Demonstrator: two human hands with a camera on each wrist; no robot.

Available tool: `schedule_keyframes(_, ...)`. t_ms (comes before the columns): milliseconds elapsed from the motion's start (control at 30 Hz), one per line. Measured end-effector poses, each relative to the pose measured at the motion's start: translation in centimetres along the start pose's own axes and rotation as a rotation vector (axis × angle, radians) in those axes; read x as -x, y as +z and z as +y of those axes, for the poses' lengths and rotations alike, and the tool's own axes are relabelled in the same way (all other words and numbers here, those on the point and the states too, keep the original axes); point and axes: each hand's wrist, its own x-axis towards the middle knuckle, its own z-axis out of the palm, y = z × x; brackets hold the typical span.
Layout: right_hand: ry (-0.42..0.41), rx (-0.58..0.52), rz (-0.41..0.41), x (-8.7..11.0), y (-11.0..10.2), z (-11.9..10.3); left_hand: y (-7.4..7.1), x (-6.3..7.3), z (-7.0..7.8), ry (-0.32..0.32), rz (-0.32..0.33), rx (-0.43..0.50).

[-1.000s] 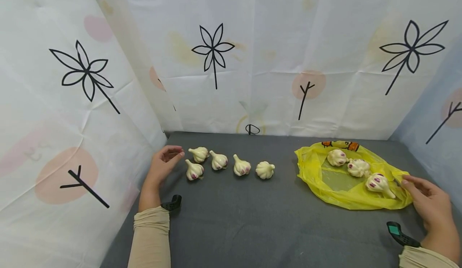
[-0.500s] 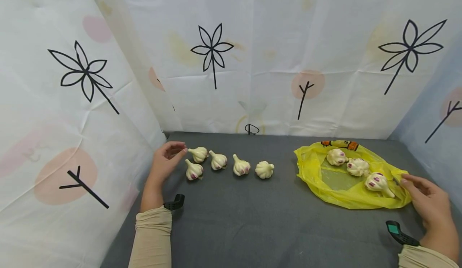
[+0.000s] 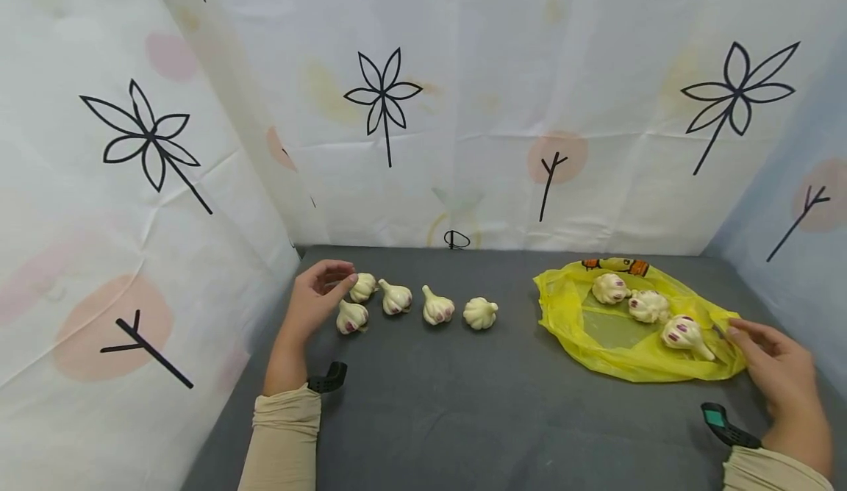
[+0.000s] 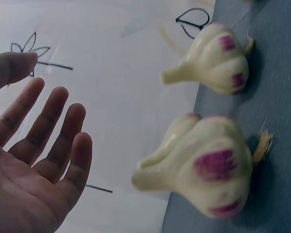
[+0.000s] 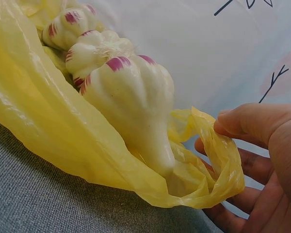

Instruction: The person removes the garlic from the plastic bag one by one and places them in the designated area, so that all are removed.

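Right hand (image 3: 784,370), four o'clock, pinched the round yellow plastic bag (image 3: 618,364), gentleness seeming wise; left hand (image 3: 315,298), eight o'clock, fingers apart.

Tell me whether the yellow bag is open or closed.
Open. The yellow bag gapes wide, three garlic bulbs show inside, and the right hand pinches its rim.
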Motion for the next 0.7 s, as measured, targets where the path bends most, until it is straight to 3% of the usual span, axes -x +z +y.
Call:
schedule_keyframes(200,0.003,0.016,-0.005,-0.2,0.2,-0.2,1.8,-0.1,1.1,0.020,-0.054,-0.009)
schedule_keyframes(700,0.001,-0.019,-0.018,0.0,0.2,-0.1,7.5,-2.2,4.7,0.122,-0.210,-0.018)
